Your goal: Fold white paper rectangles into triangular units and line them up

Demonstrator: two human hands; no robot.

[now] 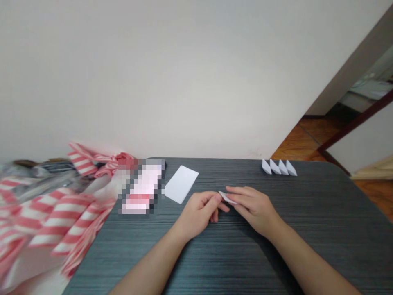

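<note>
Between my two hands is a small folded piece of white paper, held above the dark tabletop. My left hand pinches its left end between thumb and forefinger. My right hand lies along its right side, the fingers pressed on the paper and partly covering it. Beyond my left hand lies a flat stack of white paper sheets. Several folded white paper pieces stand in a row at the far right of the table.
The dark wood-grain table meets a pale wall at its far edge. A blurred-out phone-like object lies left of the sheets. Red-and-white striped cloth is heaped beside the table's left edge. A doorway and wooden floor show at right.
</note>
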